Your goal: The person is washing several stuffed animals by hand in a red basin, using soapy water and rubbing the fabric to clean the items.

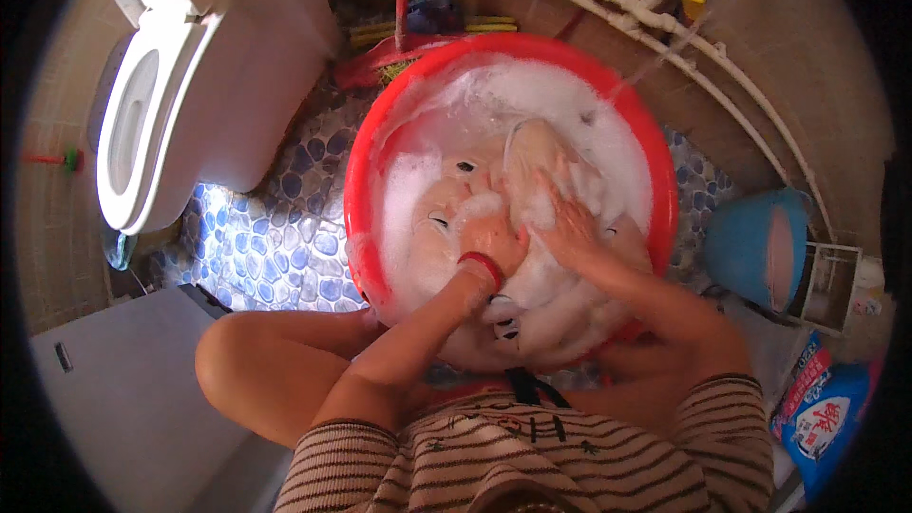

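A red plastic basin (662, 178) full of suds stands between my knees. Wet cream-coloured fabric (538, 139) with small dark patches fills its near and middle part, partly covered by foam. My left hand (491, 231), with a red band at the wrist, is curled on the fabric and has a clump of foam over its knuckles. Close on its right, my right hand (566, 224) grasps a raised fold, its fingers stretched along the cloth. Both palms and some fingertips are hidden.
A white toilet (132, 128) with raised lid is at left, above a grey box-like surface (135, 399). Behind the basin stands a red-handled dustpan (402, 28). Pale pipes (641, 18) run along the wall. A blue bucket (748, 249) and a blue detergent bag (826, 427) are right.
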`<state>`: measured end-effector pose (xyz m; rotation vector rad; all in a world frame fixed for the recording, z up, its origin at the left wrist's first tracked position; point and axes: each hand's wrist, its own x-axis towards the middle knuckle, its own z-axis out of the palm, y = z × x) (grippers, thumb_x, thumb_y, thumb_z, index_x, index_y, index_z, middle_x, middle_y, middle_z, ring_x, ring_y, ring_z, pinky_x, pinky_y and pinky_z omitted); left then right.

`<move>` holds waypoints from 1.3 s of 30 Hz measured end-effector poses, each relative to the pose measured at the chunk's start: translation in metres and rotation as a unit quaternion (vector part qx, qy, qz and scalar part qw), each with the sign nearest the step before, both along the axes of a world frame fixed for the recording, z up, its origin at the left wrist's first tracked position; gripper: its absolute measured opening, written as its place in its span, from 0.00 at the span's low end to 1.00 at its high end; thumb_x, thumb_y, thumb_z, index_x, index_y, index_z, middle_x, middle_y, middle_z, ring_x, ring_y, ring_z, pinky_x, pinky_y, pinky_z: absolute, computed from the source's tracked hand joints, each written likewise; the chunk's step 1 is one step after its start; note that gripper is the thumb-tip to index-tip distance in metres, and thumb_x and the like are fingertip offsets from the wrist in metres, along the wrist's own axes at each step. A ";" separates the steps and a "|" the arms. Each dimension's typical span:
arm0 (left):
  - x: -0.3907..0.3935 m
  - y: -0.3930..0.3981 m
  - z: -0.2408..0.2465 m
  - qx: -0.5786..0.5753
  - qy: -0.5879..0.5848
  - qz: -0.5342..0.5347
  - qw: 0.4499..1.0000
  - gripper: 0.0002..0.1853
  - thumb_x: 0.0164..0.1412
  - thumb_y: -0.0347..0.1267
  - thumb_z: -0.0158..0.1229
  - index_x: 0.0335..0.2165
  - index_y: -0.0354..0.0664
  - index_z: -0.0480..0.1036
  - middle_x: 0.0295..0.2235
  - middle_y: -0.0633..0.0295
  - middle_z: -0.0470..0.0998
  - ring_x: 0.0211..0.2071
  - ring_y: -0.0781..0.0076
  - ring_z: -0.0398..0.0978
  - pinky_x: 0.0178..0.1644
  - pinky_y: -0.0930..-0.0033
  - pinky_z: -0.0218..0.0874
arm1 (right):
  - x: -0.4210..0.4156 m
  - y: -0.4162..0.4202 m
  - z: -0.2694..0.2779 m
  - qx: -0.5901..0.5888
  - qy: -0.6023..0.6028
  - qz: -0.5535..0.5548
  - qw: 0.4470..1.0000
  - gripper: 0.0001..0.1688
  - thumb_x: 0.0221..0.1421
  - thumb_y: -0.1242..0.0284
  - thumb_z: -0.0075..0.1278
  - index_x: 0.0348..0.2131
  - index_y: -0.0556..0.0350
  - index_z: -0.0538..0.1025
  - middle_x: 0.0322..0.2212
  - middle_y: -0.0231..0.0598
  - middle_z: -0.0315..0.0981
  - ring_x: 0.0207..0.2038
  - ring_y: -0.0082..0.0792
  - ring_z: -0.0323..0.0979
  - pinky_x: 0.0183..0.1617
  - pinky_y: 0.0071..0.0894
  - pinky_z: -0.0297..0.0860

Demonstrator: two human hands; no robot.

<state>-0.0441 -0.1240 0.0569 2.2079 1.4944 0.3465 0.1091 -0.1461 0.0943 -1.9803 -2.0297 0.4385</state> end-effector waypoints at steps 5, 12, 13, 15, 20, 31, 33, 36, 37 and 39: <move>-0.001 0.050 -0.011 -0.167 0.028 0.032 0.985 0.42 0.52 0.42 0.49 0.60 0.34 0.43 0.48 0.38 0.65 0.49 0.42 0.63 0.56 0.48 0.48 | -0.002 0.037 -0.053 -0.109 0.025 -0.026 0.993 0.46 0.44 0.59 0.55 0.59 0.40 0.53 0.53 0.51 0.58 0.46 0.51 0.65 0.49 0.47 0.62; -0.003 0.103 -0.057 -0.191 0.122 -0.024 0.974 0.39 0.54 0.42 0.47 0.59 0.34 0.45 0.32 0.46 0.76 0.37 0.48 0.73 0.44 0.50 0.62 | 0.007 0.067 -0.129 0.010 -0.119 0.029 0.992 0.45 0.40 0.57 0.54 0.56 0.54 0.60 0.46 0.44 0.67 0.42 0.39 0.67 0.45 0.38 0.61; -0.002 0.113 -0.056 -0.188 0.108 -0.028 0.976 0.39 0.54 0.42 0.47 0.59 0.34 0.46 0.33 0.45 0.75 0.38 0.49 0.73 0.44 0.50 0.62 | 0.007 0.075 -0.139 0.048 -0.127 0.034 0.990 0.45 0.39 0.58 0.55 0.56 0.56 0.62 0.46 0.44 0.67 0.42 0.37 0.67 0.46 0.37 0.61; -0.003 0.131 -0.089 -0.273 0.187 -0.106 0.938 0.30 0.57 0.40 0.43 0.55 0.35 0.56 0.39 0.46 0.74 0.42 0.52 0.72 0.46 0.52 0.62 | 0.008 0.086 -0.157 0.053 -0.127 0.040 0.990 0.45 0.38 0.59 0.55 0.55 0.57 0.62 0.47 0.43 0.66 0.43 0.37 0.66 0.47 0.36 0.60; -0.023 0.143 -0.201 -0.296 0.186 -0.208 0.914 0.25 0.57 0.38 0.42 0.51 0.36 0.62 0.42 0.47 0.73 0.43 0.55 0.72 0.47 0.55 0.61 | 0.010 0.099 -0.206 -0.079 -0.088 0.021 0.993 0.45 0.40 0.59 0.55 0.56 0.57 0.61 0.49 0.42 0.64 0.46 0.41 0.63 0.49 0.39 0.59; -0.031 0.206 -0.184 -0.216 0.098 -0.162 0.958 0.18 0.53 0.35 0.48 0.42 0.38 0.69 0.39 0.49 0.74 0.39 0.57 0.73 0.46 0.58 0.62 | -0.001 0.156 -0.162 -0.154 0.197 -0.043 0.967 0.37 0.42 0.63 0.57 0.52 0.57 0.65 0.49 0.46 0.62 0.49 0.41 0.62 0.52 0.39 0.59; -0.032 0.213 -0.172 -0.178 0.089 -0.176 0.964 0.17 0.52 0.35 0.49 0.40 0.38 0.71 0.38 0.49 0.74 0.38 0.58 0.73 0.45 0.59 0.63 | 0.000 0.148 -0.127 -0.141 0.275 -0.054 0.949 0.36 0.43 0.64 0.58 0.51 0.57 0.66 0.50 0.47 0.62 0.50 0.41 0.62 0.52 0.39 0.60; -0.038 0.234 -0.171 -0.060 0.057 -0.268 0.960 0.15 0.51 0.34 0.51 0.38 0.39 0.72 0.37 0.50 0.74 0.37 0.58 0.73 0.45 0.60 0.63 | -0.016 0.109 -0.132 0.078 0.280 -0.007 0.957 0.24 0.41 0.67 0.59 0.38 0.61 0.71 0.38 0.50 0.70 0.42 0.46 0.68 0.44 0.39 0.64; -0.056 0.244 -0.175 -0.002 0.050 -0.307 0.950 0.15 0.51 0.34 0.51 0.37 0.39 0.73 0.37 0.50 0.74 0.37 0.58 0.73 0.45 0.60 0.63 | -0.024 0.087 -0.142 0.075 0.348 0.016 0.934 0.23 0.39 0.68 0.59 0.37 0.60 0.72 0.37 0.49 0.69 0.42 0.45 0.68 0.43 0.38 0.64; -0.023 0.208 -0.146 -0.130 -0.160 -0.174 0.963 0.15 0.51 0.36 0.52 0.36 0.38 0.72 0.36 0.49 0.74 0.35 0.57 0.73 0.42 0.61 0.65 | -0.018 0.019 -0.122 0.055 0.363 0.038 0.930 0.17 0.38 0.72 0.57 0.32 0.58 0.71 0.32 0.46 0.67 0.38 0.46 0.67 0.40 0.40 0.63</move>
